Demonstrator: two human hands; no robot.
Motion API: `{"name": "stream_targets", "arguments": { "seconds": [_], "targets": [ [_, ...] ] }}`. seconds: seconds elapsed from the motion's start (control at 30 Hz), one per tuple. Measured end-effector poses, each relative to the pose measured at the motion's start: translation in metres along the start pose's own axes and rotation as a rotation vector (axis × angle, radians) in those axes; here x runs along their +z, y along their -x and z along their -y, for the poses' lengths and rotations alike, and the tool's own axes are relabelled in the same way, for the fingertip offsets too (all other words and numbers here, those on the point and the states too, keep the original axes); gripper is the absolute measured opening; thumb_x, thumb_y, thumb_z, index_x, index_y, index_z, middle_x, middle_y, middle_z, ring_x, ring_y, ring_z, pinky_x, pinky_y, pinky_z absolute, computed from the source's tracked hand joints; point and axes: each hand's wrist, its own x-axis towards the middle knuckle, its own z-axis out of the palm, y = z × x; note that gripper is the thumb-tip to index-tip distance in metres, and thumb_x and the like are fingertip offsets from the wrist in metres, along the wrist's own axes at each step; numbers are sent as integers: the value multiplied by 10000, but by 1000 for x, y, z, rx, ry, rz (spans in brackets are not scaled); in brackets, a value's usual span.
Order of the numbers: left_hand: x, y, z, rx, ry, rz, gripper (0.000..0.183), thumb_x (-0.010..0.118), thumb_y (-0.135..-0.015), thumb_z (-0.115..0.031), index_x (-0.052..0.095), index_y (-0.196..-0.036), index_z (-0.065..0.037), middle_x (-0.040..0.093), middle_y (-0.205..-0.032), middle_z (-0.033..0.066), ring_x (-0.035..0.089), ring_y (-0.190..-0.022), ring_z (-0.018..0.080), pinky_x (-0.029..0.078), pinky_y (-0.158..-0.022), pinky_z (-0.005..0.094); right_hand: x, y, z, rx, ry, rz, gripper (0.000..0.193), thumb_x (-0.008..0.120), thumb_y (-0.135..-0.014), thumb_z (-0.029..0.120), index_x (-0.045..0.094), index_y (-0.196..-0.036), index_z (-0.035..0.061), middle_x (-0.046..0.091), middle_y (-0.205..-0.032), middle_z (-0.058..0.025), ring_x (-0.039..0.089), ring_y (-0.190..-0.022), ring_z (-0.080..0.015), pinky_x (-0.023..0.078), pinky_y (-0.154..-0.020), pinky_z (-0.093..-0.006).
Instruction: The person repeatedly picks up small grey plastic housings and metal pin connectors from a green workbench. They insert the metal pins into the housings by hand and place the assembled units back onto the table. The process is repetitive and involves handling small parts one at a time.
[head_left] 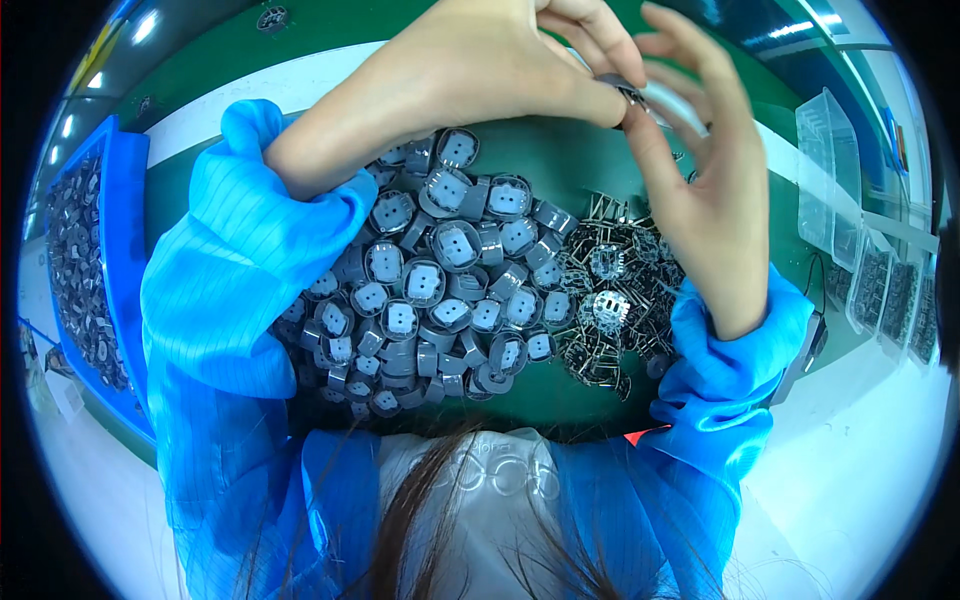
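The left hand (480,75) reaches across the top of the pile and pinches a small dark part (632,93) with its thumb and a finger. The right hand (715,190) is just beside it. Its thumb tip meets the same part, and its other fingers are spread and a bit blurry, so I cannot tell if it grips the part too. The small part is up high between the two hands, and some of it is hidden by the fingers.

Under the hands is a green table (590,160). A big heap of grey plastic pieces (455,245) sits in the middle, and many of them show a pale face with little holes. Touching its right side is a heap of shiny metal pieces (610,310), all tangled up. It is near the right wrist.

On the far left is a blue tray (128,250) full of more grey bits (80,270). On the right there are clear bins (828,180) with small things in some of them. Both arms wear baggy blue sleeves (220,250)
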Motion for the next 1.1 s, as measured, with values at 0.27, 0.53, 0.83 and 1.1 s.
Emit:
{"name": "stream_targets", "arguments": {
  "seconds": [0.27,0.53,0.83,1.1],
  "targets": [
    [10,2,-8,97,-128,-56,180,688,-793,33,678,-967,77,695,-788,47,605,-680,20,457,-611,142,-2,0,-4,204,-400,104,349,541,-989,28,512,-1305,-118,652,-1186,-172,643,-1087,-214,520,-964,-343],
    [-72,-18,22,65,-519,-220,237,741,-806,-83,708,-996,55,735,-853,125,694,-760,146,543,-680,256,-21,6,1,123,271,336,231,761,-794,113,709,-980,-13,689,-801,-164,687,-717,-278,532,-667,-364],
    [-62,0,5,541,-1333,-211,266,762,-778,-128,718,-1006,2,706,-886,156,670,-766,291,549,-735,350,-24,6,-8,104,279,289,198,647,-796,-50,724,-966,16,671,-797,-174,674,-708,-312,526,-665,-369],
    [-8,7,10,159,-719,587,286,780,-712,-58,663,-971,-29,633,-903,95,638,-885,276,512,-769,372,-36,20,8,362,-307,314,240,536,-918,-100,705,-1076,-34,544,-1195,-119,606,-1036,-178,554,-836,-298]
  ]
}}
